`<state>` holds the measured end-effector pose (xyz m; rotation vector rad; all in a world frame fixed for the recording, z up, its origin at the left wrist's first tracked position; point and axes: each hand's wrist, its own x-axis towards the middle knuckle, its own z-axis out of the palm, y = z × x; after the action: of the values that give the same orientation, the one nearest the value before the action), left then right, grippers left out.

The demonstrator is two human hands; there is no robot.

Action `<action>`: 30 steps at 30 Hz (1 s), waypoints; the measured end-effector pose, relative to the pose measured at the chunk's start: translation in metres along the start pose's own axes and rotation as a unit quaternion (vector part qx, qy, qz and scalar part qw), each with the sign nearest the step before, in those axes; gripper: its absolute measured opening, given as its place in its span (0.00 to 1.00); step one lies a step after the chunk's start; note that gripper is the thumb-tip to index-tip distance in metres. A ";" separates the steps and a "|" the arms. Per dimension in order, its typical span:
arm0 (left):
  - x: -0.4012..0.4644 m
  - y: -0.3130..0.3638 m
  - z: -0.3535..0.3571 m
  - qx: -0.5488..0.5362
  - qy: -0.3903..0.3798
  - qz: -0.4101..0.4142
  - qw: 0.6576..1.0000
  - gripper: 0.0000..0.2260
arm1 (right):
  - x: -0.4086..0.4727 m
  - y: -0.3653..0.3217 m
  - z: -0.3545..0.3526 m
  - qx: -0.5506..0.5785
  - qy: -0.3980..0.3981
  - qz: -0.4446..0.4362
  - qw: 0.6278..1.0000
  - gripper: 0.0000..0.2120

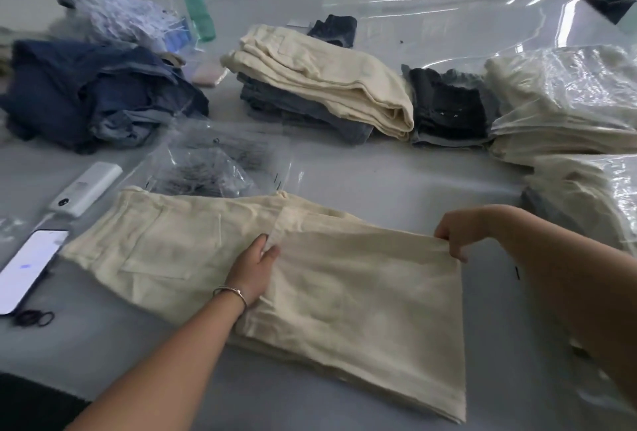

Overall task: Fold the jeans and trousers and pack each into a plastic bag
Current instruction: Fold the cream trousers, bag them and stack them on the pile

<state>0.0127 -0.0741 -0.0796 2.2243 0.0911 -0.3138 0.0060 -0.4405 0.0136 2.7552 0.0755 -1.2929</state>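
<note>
Flat under both hands (pixel 253 267), cream trousers (pixel 344 292).

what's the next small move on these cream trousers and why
Probably carry the leg end leftward over the waist half. The right hand already pinches the far corner of the folded-over leg, and the left hand rests flat at the middle of the cream trousers, where the crease would fall. The pair lies only partly folded on the table, too long for a bag.
</note>
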 end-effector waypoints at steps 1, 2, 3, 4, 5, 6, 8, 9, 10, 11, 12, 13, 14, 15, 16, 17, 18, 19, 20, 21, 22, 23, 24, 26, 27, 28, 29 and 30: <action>0.000 0.000 -0.001 -0.005 -0.001 -0.003 1.000 0.22 | 0.001 0.000 0.003 0.024 0.012 -0.001 1.000 0.07; 0.000 0.000 -0.002 -0.013 -0.004 -0.002 1.000 0.20 | 0.003 0.003 0.006 0.045 0.020 0.006 0.999 0.09; 0.001 0.000 -0.003 -0.023 -0.008 0.003 1.000 0.16 | 0.003 0.005 0.007 0.062 0.028 0.015 0.998 0.11; 0.001 -0.001 -0.004 -0.028 -0.011 0.012 0.999 0.11 | 0.005 0.006 0.007 0.059 0.037 0.027 0.997 0.09; 0.001 -0.001 -0.005 -0.028 -0.009 0.019 0.999 0.09 | 0.006 0.006 0.008 0.044 0.056 0.037 0.997 0.08; 0.001 -0.001 -0.006 -0.022 -0.004 0.022 0.999 0.09 | 0.009 0.007 0.009 0.007 0.081 0.050 0.995 0.11; -0.002 0.000 -0.006 -0.004 0.004 0.020 1.000 0.09 | 0.013 0.006 0.016 -0.079 0.126 0.042 0.988 0.14; -0.003 0.001 -0.006 0.001 0.005 0.020 1.000 0.09 | 0.015 0.006 0.020 -0.095 0.151 0.028 0.984 0.15; -0.003 0.002 -0.004 0.003 0.008 0.021 1.000 0.09 | 0.016 0.006 0.024 -0.106 0.173 0.018 0.979 0.14; -0.003 0.002 -0.003 0.005 0.012 0.022 1.000 0.09 | 0.018 0.005 0.028 -0.111 0.195 0.015 0.974 0.13; -0.004 0.003 -0.002 0.009 0.019 0.024 0.999 0.09 | 0.018 0.004 0.033 -0.109 0.210 0.027 0.971 0.11; -0.004 0.005 -0.002 0.016 0.027 0.027 0.999 0.08 | 0.019 0.001 0.037 -0.097 0.227 0.045 0.968 0.11; -0.003 0.008 -0.002 0.020 0.034 0.034 0.999 0.09 | 0.018 -0.003 0.041 -0.074 0.242 0.069 0.965 0.11; -0.002 0.011 -0.003 0.021 0.038 0.042 0.998 0.09 | 0.017 -0.008 0.046 -0.047 0.261 0.095 0.960 0.11; 0.000 0.013 -0.004 0.021 0.038 0.052 0.998 0.09 | 0.013 -0.014 0.050 -0.015 0.280 0.122 0.952 0.12; 0.002 0.016 -0.005 0.022 0.036 0.059 0.997 0.09 | 0.010 -0.020 0.055 0.024 0.303 0.147 0.941 0.13; 0.003 0.017 -0.005 0.023 0.034 0.062 0.997 0.09 | 0.005 -0.026 0.060 0.071 0.325 0.168 0.928 0.16; 0.004 0.017 -0.005 0.028 0.031 0.058 0.997 0.09 | 0.000 -0.032 0.065 0.123 0.345 0.182 0.913 0.21; 0.004 0.015 -0.004 0.035 0.030 0.054 0.997 0.09 | -0.005 -0.038 0.071 0.177 0.361 0.190 0.896 0.28; 0.004 0.012 -0.002 0.041 0.026 0.048 0.998 0.09 | -0.011 -0.045 0.078 0.223 0.377 0.193 0.878 0.35; 0.005 0.010 -0.001 0.027 0.021 0.039 0.999 0.09 | -0.018 -0.053 0.086 0.254 0.393 0.192 0.863 0.39; 0.005 0.010 0.001 -0.015 0.007 0.021 1.000 0.08 | -0.022 -0.061 0.096 0.267 0.410 0.188 0.852 0.40; 0.006 0.013 0.001 -0.087 -0.017 -0.001 0.996 0.07 | -0.026 -0.070 0.108 0.268 0.421 0.182 0.847 0.38; 0.008 0.020 -0.002 -0.201 -0.051 -0.032 0.978 0.05 | -0.032 -0.086 0.136 0.257 0.397 0.171 0.864 0.34; 0.010 0.021 -0.004 -0.205 -0.054 -0.021 0.977 0.06 | -0.033 -0.092 0.150 0.250 0.366 0.168 0.880 0.33; 0.012 0.022 -0.005 -0.169 -0.051 0.002 0.984 0.07 | -0.034 -0.096 0.163 0.239 0.339 0.167 0.895 0.32; 0.014 0.020 -0.004 -0.102 -0.041 0.025 0.994 0.08 | -0.035 -0.099 0.171 0.226 0.325 0.168 0.903 0.32; 0.013 0.019 -0.002 -0.019 -0.025 0.047 0.998 0.10 | -0.036 -0.100 0.175 0.214 0.324 0.172 0.905 0.32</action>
<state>0.0288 -0.0844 -0.0673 2.1740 -0.0337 -0.3138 -0.1593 -0.3607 -0.0771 3.2247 -0.6930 -0.2941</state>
